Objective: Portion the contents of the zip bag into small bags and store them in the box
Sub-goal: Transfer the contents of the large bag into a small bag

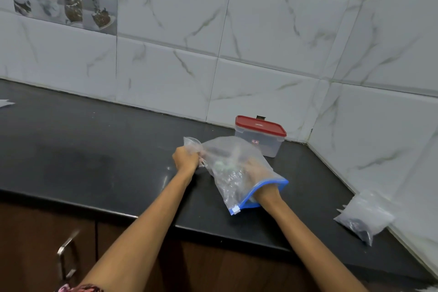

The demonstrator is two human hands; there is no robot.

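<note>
A clear zip bag (227, 161) with a blue zipper strip lies on the black counter (94, 149), its mouth facing me. My right hand (257, 173) is pushed inside it through the open mouth, seen blurred through the plastic; what its fingers hold cannot be told. My left hand (186, 156) grips a small clear bag (192, 143) and the far corner of the zip bag. Greenish and dark bits show inside the zip bag. The clear box (259, 141) with a red lid stands shut just behind the bag, near the wall.
A pile of small clear bags (365, 217) with something dark in it lies at the right, against the tiled side wall. The counter's front edge runs below my arms, with brown cabinet doors and a metal handle (66, 256) underneath. A scrap of plastic (6, 103) lies far left.
</note>
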